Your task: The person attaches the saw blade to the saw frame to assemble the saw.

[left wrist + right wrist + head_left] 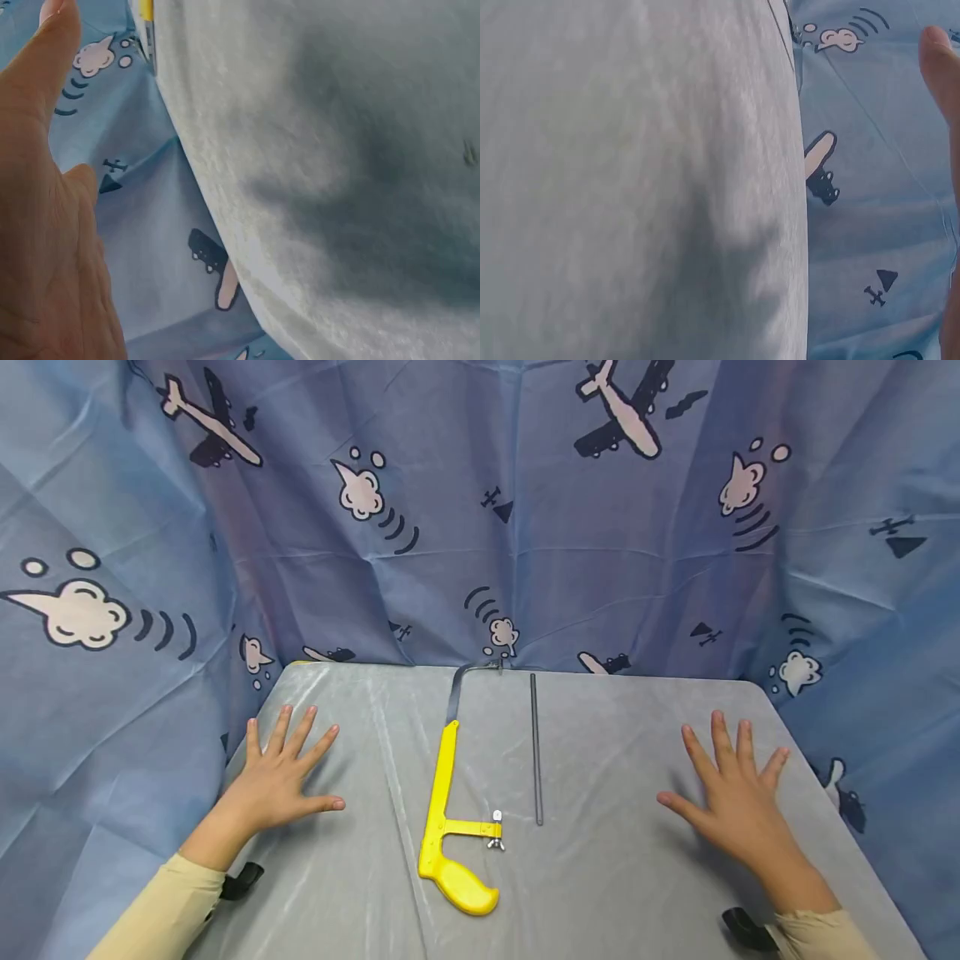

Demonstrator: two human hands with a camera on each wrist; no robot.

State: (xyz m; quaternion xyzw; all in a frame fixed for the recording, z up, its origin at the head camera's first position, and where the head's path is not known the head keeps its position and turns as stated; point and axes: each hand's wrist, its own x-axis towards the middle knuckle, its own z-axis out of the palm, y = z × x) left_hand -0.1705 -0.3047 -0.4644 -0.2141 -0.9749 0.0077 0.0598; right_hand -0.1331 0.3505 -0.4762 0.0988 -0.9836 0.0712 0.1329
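Note:
A yellow hacksaw frame (441,793) lies in the middle of the table, handle toward me, its grey metal arm reaching the far edge. No blade shows between its two ends; a wing nut (496,843) sits on the near post. Just right of the frame lies a thin dark rod or strip (536,752), pointing away from me. My left hand (277,781) hovers over the left side with fingers spread, holding nothing. Over the right side, my right hand (735,802) is likewise spread and touches nothing. Each wrist view shows part of its hand and a shadow on the table.
Grey cloth or sheeting covers the table (615,877). A blue curtain (450,527) printed with planes and clouds hangs behind the far edge and along both sides. Dark wrist camera mounts (242,882) show under both forearms.

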